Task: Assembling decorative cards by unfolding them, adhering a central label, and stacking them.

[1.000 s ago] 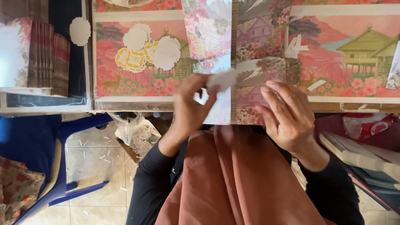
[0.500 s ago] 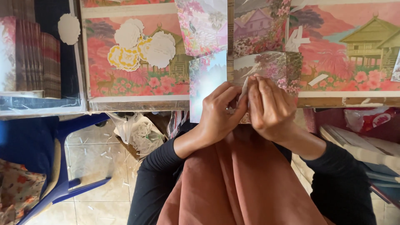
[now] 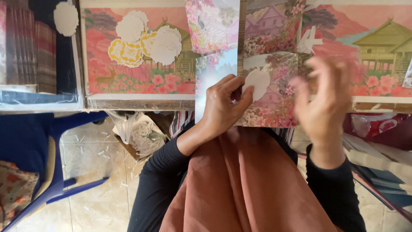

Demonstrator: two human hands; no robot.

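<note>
View from above my lap, at the near edge of the bench [image 3: 141,103]. My left hand [image 3: 223,105] holds a white scalloped paper cut-out [image 3: 256,82], thumb and fingers closed on its left edge, so that the piece stands just past the bench's near edge, in front of a printed floral sheet [image 3: 274,99] that hangs over that edge. My right hand [image 3: 324,101] is raised just beside the cut-out, apart from it and blurred; its fingers look loosely spread and hold nothing that I can make out. On the bench, toward its left end, a cluster of white and yellow scalloped cut-outs [image 3: 143,41] lies on a pink landscape print [image 3: 107,73]; one more white cut-out [image 3: 66,18] lies past the left edge, on a dark surface beside a stack of booklets [image 3: 32,51]. Below the near edge, to my left, a clear bag of paper scraps [image 3: 139,133] sits on the tiled floor beside a blue chair [image 3: 47,172]
</note>
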